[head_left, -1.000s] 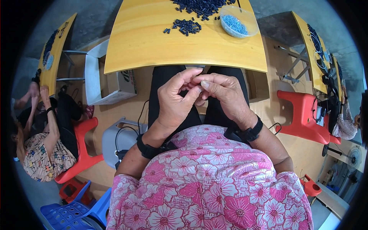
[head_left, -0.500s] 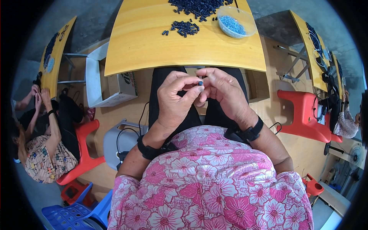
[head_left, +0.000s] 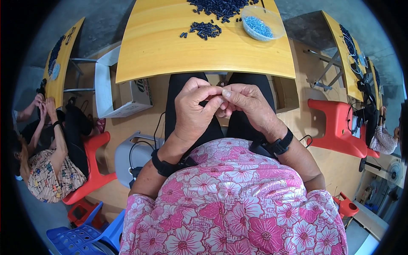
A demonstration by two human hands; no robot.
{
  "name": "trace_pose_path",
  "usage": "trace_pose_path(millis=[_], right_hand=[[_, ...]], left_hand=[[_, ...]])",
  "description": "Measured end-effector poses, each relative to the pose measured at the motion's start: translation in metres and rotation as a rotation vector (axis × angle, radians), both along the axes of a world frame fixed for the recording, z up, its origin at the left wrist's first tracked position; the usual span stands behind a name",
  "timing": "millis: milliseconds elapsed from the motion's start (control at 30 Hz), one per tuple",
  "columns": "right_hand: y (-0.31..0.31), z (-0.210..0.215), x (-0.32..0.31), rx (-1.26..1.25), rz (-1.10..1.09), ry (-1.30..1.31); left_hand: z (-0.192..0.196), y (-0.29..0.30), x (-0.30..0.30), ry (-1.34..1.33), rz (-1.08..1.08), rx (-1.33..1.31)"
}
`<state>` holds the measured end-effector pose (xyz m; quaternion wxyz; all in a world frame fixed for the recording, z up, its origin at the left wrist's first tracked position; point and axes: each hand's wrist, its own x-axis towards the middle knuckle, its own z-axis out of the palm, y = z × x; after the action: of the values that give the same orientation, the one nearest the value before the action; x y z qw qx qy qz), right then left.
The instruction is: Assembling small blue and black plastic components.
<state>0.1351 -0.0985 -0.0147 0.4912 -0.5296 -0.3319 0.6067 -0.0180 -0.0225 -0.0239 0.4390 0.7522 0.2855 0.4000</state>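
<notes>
In front of the table edge, above my lap, my left hand (head_left: 193, 110) and my right hand (head_left: 251, 106) meet at their fingertips. The left thumb and index finger are pinched on a small dark tube, which the fingers now hide. My right thumb and index finger press together against the left fingertips; whatever they hold is too small or hidden. On the yellow table (head_left: 204, 57) lie a small pile of dark tubes (head_left: 205, 30) and a larger heap of dark tubes (head_left: 219, 7) behind it. A clear plastic bowl (head_left: 278, 30) holds small light-blue pieces (head_left: 258, 27).
An open cardboard box (head_left: 123, 111) stands under the table's left side. Nearby are a grey stool (head_left: 125, 163), a red stool (head_left: 340, 127) and a blue chair (head_left: 78, 236). A person (head_left: 55, 170) sits at another table on the left, and another person (head_left: 384, 135) sits far right.
My right thumb and fingers have closed in against the left fingertips. The end of the dark tube, visible before between the left thumb and finger, is now covered.
</notes>
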Motion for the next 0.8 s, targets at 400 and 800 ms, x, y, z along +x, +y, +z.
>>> trace_pose_path(millis=[400,800], right_hand=[[0.001,-0.002,0.003,-0.008,0.005,0.046],[-0.002,0.002,-0.006,0.285,-0.045,-0.289]], left_hand=[[-0.015,0.005,-0.003,-0.081,-0.168,-0.245],[-0.002,0.002,-0.005,-0.15,-0.39,-0.539]])
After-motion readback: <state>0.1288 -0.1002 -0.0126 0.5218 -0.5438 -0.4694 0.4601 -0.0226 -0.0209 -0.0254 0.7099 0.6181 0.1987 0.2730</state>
